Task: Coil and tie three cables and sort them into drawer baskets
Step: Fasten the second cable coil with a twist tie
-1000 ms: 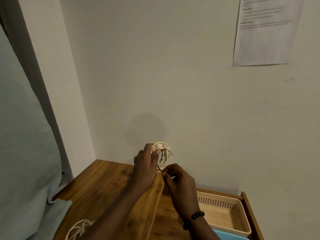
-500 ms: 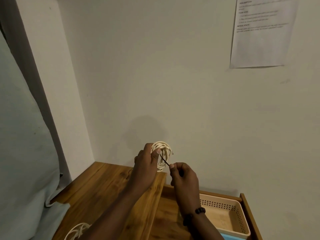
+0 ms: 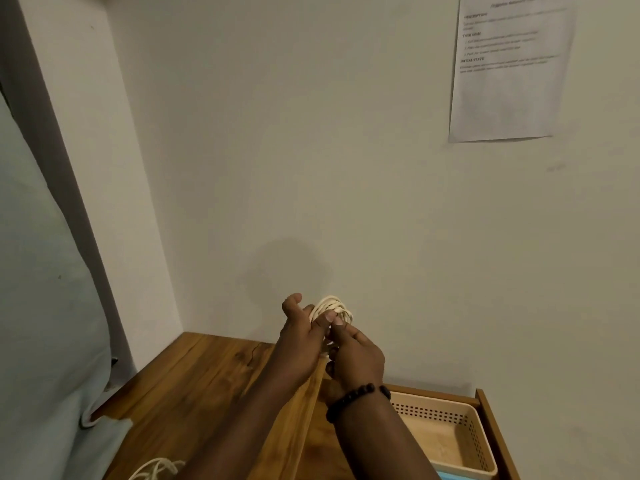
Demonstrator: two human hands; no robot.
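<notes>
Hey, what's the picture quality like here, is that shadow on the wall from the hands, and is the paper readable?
Head view: dim, warm light; a soft shadow on the wall behind the coiled cable held in both hands; the sheet of paper is too blurred to read; wide-angle bending slants the wall corner at left.

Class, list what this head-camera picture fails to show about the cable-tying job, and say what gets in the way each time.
- Tie on the coiled cable: head view; hidden behind the left hand and right hand.
- Second cable: cut by the bottom edge.
- Blue basket: only a corner shows, cut by the bottom edge.
- Beige basket near side: forearm covers it.
- Wall sheet: print too small and blurred.
</notes>
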